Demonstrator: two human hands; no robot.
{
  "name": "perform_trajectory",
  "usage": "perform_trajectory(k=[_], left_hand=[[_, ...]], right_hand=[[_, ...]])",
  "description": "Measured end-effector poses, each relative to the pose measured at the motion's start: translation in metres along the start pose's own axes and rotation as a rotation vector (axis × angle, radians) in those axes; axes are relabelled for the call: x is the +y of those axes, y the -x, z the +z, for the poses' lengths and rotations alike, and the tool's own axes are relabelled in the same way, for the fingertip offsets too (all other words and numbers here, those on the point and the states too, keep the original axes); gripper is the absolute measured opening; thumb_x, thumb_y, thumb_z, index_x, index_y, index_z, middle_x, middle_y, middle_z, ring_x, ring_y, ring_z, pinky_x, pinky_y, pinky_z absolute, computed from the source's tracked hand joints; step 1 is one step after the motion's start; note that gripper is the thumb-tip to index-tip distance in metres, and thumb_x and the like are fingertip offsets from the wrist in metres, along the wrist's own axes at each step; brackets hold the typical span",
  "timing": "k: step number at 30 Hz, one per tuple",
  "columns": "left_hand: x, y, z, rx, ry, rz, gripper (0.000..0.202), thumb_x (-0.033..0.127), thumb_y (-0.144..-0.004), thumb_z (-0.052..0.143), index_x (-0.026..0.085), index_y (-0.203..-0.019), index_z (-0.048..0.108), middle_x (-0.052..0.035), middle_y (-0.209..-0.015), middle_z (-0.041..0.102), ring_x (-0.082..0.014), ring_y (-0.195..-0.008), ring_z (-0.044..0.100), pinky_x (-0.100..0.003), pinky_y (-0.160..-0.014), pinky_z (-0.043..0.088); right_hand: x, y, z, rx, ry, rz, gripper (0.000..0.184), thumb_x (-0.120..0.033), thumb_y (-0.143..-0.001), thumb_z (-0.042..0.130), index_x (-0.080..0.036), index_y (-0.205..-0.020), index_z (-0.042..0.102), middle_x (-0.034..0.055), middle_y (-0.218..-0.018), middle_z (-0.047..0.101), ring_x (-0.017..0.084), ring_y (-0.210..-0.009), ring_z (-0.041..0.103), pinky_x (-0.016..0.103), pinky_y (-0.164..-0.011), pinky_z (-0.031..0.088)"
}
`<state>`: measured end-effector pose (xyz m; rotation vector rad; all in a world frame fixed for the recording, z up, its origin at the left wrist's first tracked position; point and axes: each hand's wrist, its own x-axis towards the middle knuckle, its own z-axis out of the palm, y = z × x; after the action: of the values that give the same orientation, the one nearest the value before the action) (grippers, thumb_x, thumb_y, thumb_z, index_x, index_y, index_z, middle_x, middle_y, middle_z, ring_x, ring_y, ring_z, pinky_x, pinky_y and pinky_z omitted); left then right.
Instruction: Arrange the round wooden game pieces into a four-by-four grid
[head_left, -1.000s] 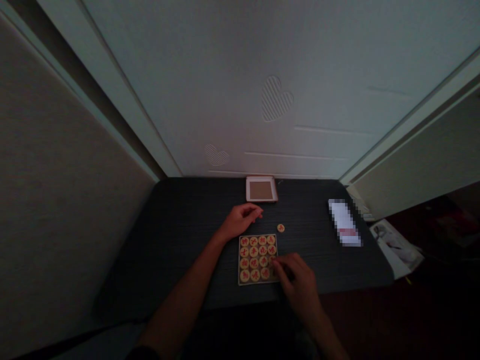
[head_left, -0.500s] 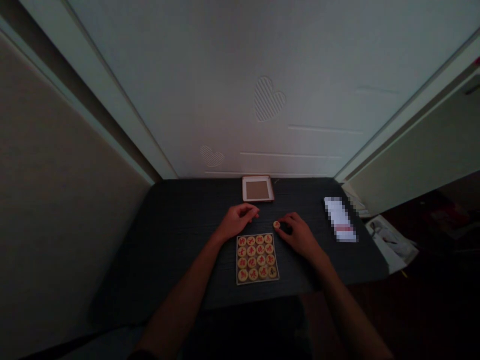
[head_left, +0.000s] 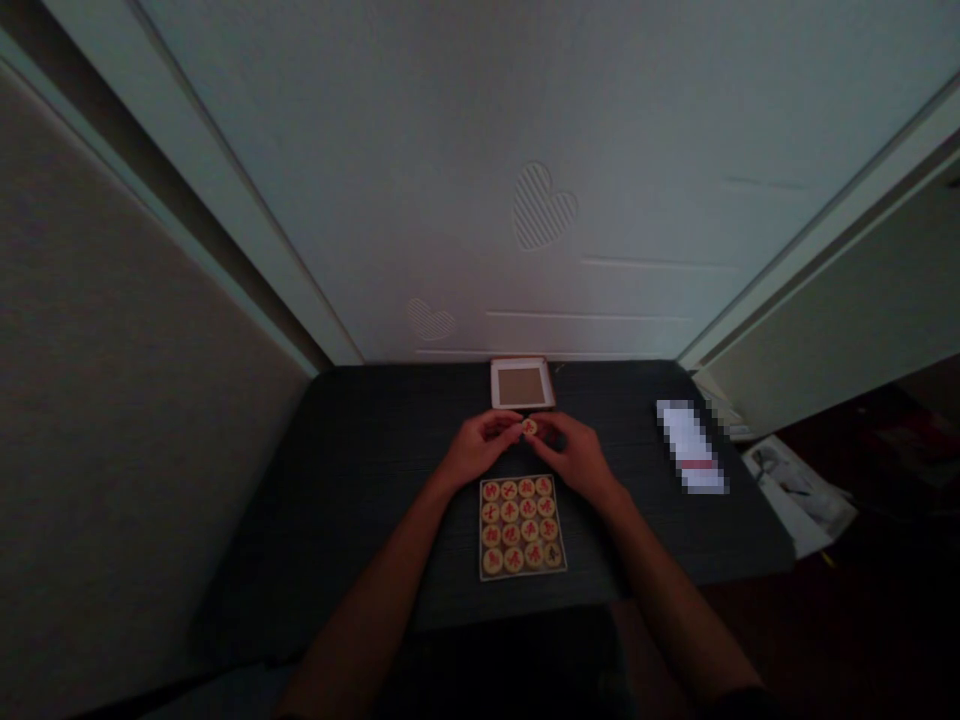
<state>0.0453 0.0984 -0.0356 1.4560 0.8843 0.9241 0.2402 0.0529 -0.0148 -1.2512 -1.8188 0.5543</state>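
On the dark table (head_left: 352,470) lies a square tray (head_left: 484,573) filled with several round pale game pieces marked in red. Just beyond it my left hand (head_left: 478,449) and my right hand (head_left: 574,455) meet, fingers curled. Between their fingertips sits one round pale piece (head_left: 529,427), held above the table. Which hand bears it more I cannot tell; both pinch it.
A square box lid (head_left: 522,385) with a brown inside lies at the table's far edge against the wall. A blurred white packet (head_left: 691,445) lies at the right. Papers (head_left: 799,490) rest beyond the table's right edge. The room is dim.
My right hand went from the tray's lower right corner to the loose piece, picked it up and brought it left to my left hand. The left hand barely moved.
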Motion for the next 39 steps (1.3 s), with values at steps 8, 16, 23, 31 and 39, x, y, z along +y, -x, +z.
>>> perform_trajectory(k=[8, 16, 23, 31, 39], left_hand=[[0.001, 0.0, -0.002, -0.084, 0.012, -0.003, 0.03, 0.037, -0.086, 0.07, 0.017, -0.109, 0.071, -0.0094, -0.108, 0.075, -0.0207, -0.096, 0.07, -0.036, -0.088, 0.055], [0.005, 0.001, -0.004, -0.124, 0.023, -0.031, 0.034, 0.035, -0.086, 0.07, 0.018, -0.115, 0.069, -0.0087, -0.106, 0.075, -0.0191, -0.094, 0.07, -0.035, -0.089, 0.054], [0.005, 0.001, -0.003, -0.116, 0.004, -0.036, 0.037, 0.038, -0.086, 0.07, 0.017, -0.117, 0.069, -0.0104, -0.108, 0.074, -0.0196, -0.095, 0.069, -0.036, -0.089, 0.054], [-0.001, 0.0, -0.004, -0.087, -0.041, -0.033, 0.03, 0.036, -0.083, 0.073, 0.017, -0.106, 0.071, -0.0084, -0.104, 0.075, -0.0205, -0.092, 0.07, -0.037, -0.088, 0.055], [-0.004, 0.0, -0.006, -0.108, -0.065, 0.027, 0.025, 0.032, -0.081, 0.074, 0.017, -0.102, 0.071, -0.0083, -0.103, 0.073, -0.0179, -0.087, 0.068, -0.033, -0.082, 0.054]], right_hand=[[0.007, 0.012, 0.012, 0.056, -0.05, 0.093, 0.029, -0.037, -0.091, 0.064, -0.025, -0.117, 0.07, 0.0053, -0.099, 0.075, 0.019, -0.081, 0.069, 0.032, -0.077, 0.056], [0.009, 0.012, 0.011, 0.025, -0.102, 0.12, 0.033, -0.036, -0.093, 0.062, -0.026, -0.123, 0.068, 0.0063, -0.111, 0.075, 0.022, -0.093, 0.072, 0.037, -0.086, 0.057], [0.006, 0.012, 0.01, 0.051, -0.178, 0.134, 0.028, -0.035, -0.095, 0.06, -0.027, -0.12, 0.07, 0.0048, -0.118, 0.073, 0.023, -0.104, 0.07, 0.038, -0.093, 0.055], [0.005, 0.011, 0.012, 0.089, -0.229, 0.138, 0.019, -0.035, -0.091, 0.064, -0.024, -0.105, 0.07, 0.0056, -0.102, 0.073, 0.02, -0.087, 0.07, 0.033, -0.081, 0.057], [0.008, 0.012, 0.017, 0.094, -0.291, 0.129, 0.015, -0.033, -0.091, 0.063, -0.023, -0.101, 0.068, 0.0066, -0.106, 0.071, 0.02, -0.095, 0.07, 0.035, -0.086, 0.058]])
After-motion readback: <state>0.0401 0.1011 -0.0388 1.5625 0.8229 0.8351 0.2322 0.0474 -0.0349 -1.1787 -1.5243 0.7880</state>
